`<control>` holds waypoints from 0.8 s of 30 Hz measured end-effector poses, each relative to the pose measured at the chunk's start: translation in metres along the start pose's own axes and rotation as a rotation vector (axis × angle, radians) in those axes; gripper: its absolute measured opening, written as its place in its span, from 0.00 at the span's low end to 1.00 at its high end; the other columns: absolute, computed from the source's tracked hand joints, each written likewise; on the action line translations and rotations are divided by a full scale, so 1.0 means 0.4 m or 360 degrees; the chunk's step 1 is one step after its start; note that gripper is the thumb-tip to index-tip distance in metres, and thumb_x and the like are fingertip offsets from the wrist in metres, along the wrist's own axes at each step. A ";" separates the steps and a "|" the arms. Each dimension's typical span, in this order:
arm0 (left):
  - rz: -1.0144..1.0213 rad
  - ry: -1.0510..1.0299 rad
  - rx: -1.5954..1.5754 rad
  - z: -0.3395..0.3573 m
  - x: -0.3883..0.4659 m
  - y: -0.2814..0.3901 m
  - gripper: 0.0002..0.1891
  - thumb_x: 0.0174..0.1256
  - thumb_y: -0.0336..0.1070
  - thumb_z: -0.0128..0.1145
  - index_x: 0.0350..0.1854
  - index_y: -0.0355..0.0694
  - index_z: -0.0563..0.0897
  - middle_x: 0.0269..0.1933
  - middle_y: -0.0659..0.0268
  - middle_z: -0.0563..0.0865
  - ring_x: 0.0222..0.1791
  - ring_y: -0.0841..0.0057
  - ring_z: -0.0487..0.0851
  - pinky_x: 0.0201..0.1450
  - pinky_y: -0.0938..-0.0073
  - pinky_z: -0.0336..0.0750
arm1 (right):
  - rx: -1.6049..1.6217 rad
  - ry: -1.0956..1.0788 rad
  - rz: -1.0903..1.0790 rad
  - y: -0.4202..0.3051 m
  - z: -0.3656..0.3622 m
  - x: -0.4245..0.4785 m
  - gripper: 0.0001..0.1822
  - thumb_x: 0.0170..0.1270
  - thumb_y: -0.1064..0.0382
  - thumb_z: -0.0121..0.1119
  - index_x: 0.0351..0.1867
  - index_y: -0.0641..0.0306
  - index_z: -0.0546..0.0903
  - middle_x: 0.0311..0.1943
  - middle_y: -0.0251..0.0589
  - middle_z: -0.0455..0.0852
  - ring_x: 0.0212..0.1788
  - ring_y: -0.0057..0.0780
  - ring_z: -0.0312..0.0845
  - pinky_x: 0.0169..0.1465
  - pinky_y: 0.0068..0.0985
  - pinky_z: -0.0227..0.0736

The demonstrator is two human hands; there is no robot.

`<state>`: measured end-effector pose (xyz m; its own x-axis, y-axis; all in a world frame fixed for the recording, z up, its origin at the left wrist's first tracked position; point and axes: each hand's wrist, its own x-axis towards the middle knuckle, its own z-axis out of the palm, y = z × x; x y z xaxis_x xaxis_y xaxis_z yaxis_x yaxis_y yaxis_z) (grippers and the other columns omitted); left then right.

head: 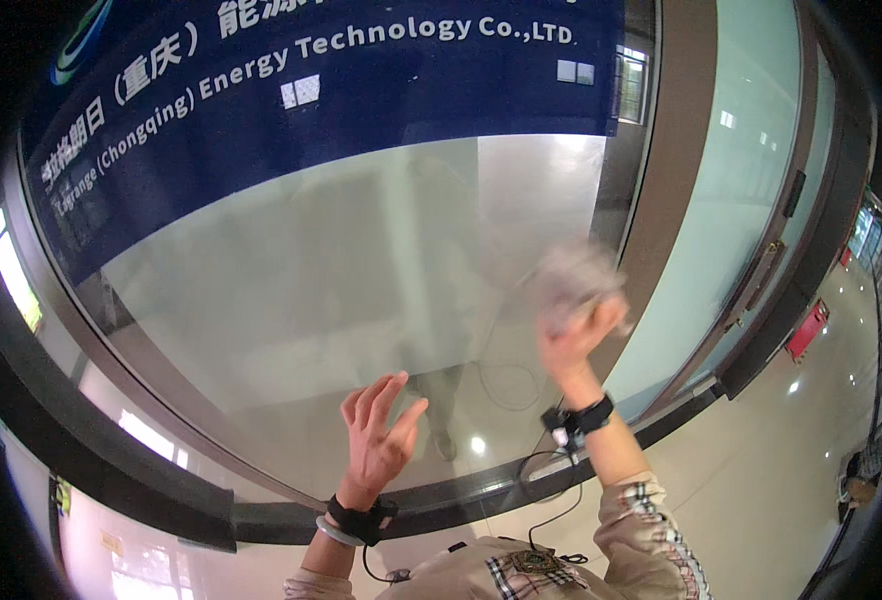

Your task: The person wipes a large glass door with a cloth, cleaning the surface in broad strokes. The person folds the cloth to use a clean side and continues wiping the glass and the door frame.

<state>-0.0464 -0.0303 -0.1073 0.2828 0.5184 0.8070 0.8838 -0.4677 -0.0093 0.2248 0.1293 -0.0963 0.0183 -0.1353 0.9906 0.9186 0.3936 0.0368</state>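
Before me stands a large glass pane [298, 285] with a dark blue printed panel [426, 97] across its upper part, bearing writing and a logo. Blurred by motion, my right hand [580, 330] grips a crumpled pale cloth [572, 274] in front of the pane's right side; whether the cloth touches the glass I cannot tell. My left hand [381, 435] is raised before the lower glass, fingers apart and holding nothing. Black straps with small devices are on both wrists, and a cable [553, 517] hangs from the right one.
A brown frame post [670, 187] borders the pane on the right. Beyond it is a frosted glass door [741, 165] with a metal handle [767, 262]. A dark base rail [478, 491] runs below the glass. A red object [808, 330] stands on the glossy tiled floor [756, 450] at right.
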 end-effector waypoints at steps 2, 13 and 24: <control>0.0021 0.0007 0.0009 0.001 0.000 0.008 0.20 0.45 0.25 0.67 0.44 0.49 0.88 0.66 0.63 0.77 0.63 0.64 0.75 0.61 0.57 0.66 | 0.0316 -0.0108 -0.0442 -0.053 -0.038 -0.143 0.21 0.52 0.58 0.67 0.48 0.35 0.75 0.61 0.42 0.74 0.53 0.49 0.68 0.48 0.47 0.68; -0.0085 0.0028 0.0006 -0.016 -0.033 0.000 0.20 0.52 0.26 0.64 0.48 0.49 0.81 0.66 0.58 0.77 0.63 0.58 0.75 0.62 0.51 0.65 | 0.0374 -0.0111 0.0354 0.061 -0.045 0.065 0.32 0.50 0.70 0.66 0.60 0.52 0.72 0.69 0.51 0.68 0.64 0.52 0.66 0.60 0.47 0.65; -0.0040 0.0026 0.0047 -0.037 -0.065 0.001 0.20 0.50 0.24 0.62 0.47 0.50 0.82 0.66 0.59 0.76 0.64 0.60 0.75 0.62 0.53 0.64 | 0.0771 -0.0919 -0.1220 -0.063 -0.132 -0.301 0.22 0.52 0.57 0.65 0.51 0.29 0.78 0.65 0.32 0.76 0.54 0.39 0.73 0.43 0.36 0.69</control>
<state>-0.0588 -0.0545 -0.1195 0.2542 0.5179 0.8168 0.9012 -0.4333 -0.0057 0.2204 0.0875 -0.2234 -0.8021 -0.0991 0.5889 0.3494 0.7219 0.5973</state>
